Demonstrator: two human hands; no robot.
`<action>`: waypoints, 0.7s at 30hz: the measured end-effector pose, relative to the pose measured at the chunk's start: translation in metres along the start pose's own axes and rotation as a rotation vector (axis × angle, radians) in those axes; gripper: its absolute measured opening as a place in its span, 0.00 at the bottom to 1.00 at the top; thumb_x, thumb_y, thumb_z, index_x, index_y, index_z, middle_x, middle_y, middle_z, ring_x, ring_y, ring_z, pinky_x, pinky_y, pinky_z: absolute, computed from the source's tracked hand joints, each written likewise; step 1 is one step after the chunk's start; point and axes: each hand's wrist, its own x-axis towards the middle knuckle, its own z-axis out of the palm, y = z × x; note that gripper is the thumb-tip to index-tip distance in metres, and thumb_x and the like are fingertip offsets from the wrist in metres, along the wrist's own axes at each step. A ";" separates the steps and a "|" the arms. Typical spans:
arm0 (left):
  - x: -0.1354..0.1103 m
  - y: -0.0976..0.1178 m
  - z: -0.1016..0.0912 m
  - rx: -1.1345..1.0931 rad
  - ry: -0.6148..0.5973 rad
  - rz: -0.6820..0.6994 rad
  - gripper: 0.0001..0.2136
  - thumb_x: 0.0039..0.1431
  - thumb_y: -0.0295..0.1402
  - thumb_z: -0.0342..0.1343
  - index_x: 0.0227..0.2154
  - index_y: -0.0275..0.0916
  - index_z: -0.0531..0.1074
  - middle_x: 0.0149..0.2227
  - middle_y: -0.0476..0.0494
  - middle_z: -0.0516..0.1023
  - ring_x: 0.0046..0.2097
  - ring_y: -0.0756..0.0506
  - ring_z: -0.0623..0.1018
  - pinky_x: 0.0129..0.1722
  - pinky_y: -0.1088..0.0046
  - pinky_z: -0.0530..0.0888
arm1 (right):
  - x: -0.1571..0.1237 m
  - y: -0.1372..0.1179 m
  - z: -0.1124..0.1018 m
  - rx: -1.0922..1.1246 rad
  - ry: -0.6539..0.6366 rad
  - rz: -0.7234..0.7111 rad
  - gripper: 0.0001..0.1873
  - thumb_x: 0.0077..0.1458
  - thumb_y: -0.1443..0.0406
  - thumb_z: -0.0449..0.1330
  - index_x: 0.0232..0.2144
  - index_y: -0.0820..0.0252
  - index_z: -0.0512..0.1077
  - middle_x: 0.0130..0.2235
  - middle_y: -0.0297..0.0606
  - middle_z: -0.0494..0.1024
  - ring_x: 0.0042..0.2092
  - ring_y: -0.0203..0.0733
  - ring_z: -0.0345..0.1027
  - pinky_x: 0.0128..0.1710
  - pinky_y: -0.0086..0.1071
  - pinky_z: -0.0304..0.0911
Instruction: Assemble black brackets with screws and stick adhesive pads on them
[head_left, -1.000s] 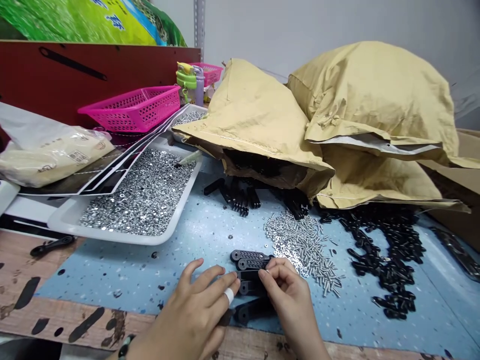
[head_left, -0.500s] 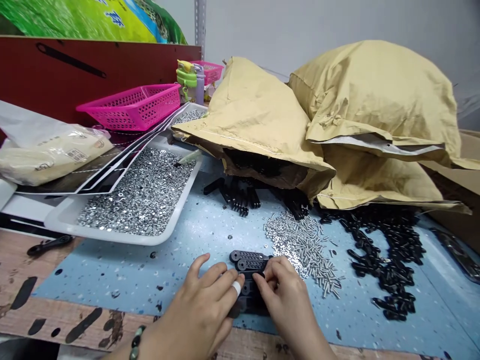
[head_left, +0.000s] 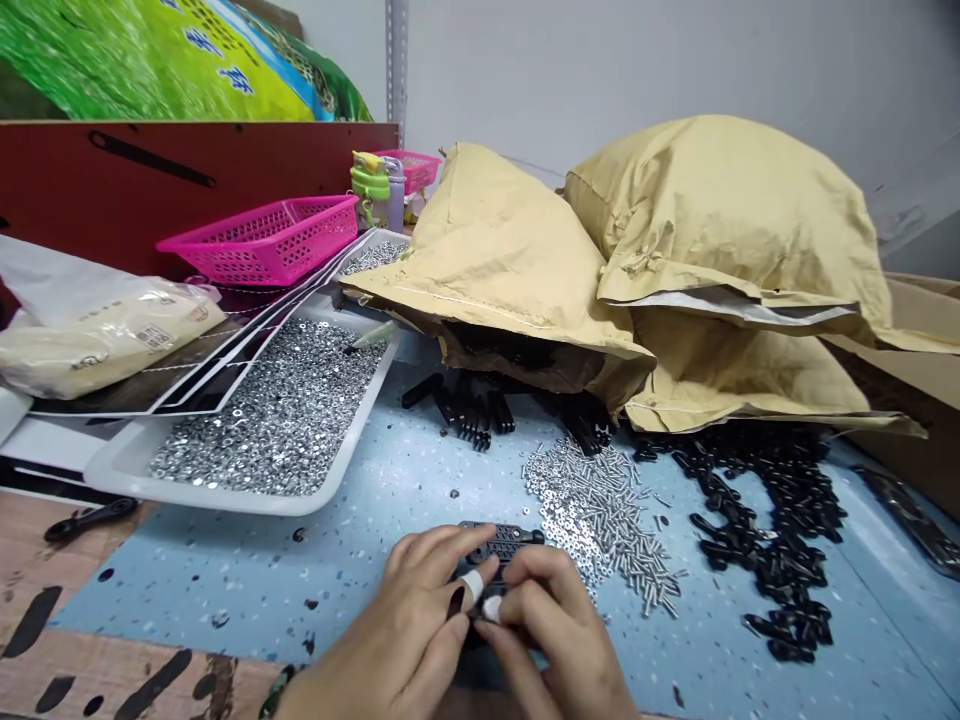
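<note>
A small stack of flat black plastic parts (head_left: pixel 507 541) lies on the blue mat near the front edge. My left hand (head_left: pixel 405 630) rests over its left side, fingers curled onto the parts, one fingertip wrapped in white tape. My right hand (head_left: pixel 551 640) meets it from the right, fingers pinched on the same black parts. Most of the stack is hidden under both hands. Just right of the hands lies a heap of small silver screws (head_left: pixel 600 510).
A white tray (head_left: pixel 360 445) full of silver nuts sits at the left. Tan paper sacks (head_left: pixel 675 260) spill black parts (head_left: pixel 780 520) at the right. Pink baskets (head_left: pixel 262 240), a plastic bag (head_left: pixel 97 330) and a bottle (head_left: pixel 373 185) stand further back.
Both hands have closed in together over the black parts, covering more of the stack. The camera has tilted down slightly.
</note>
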 end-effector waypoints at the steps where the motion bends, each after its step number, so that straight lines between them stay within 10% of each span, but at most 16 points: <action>1: -0.002 -0.002 0.001 -0.007 0.034 -0.033 0.23 0.65 0.26 0.38 0.63 0.45 0.52 0.63 0.48 0.59 0.60 0.43 0.63 0.52 0.65 0.71 | -0.001 0.003 -0.002 0.066 0.039 0.109 0.07 0.55 0.68 0.57 0.25 0.57 0.67 0.35 0.38 0.67 0.31 0.37 0.65 0.29 0.29 0.65; 7: -0.006 -0.016 0.006 0.165 0.046 0.014 0.23 0.64 0.29 0.46 0.61 0.46 0.56 0.59 0.48 0.66 0.58 0.39 0.65 0.54 0.55 0.65 | 0.004 0.038 -0.011 0.390 0.089 0.678 0.18 0.49 0.52 0.62 0.21 0.60 0.68 0.40 0.41 0.63 0.26 0.33 0.59 0.15 0.25 0.59; 21: -0.004 -0.020 0.011 0.362 -0.042 0.206 0.20 0.61 0.29 0.48 0.57 0.41 0.62 0.56 0.48 0.70 0.55 0.41 0.68 0.58 0.60 0.51 | 0.011 0.052 -0.002 0.422 0.095 0.713 0.19 0.46 0.53 0.63 0.18 0.62 0.67 0.37 0.38 0.64 0.20 0.27 0.53 0.13 0.24 0.50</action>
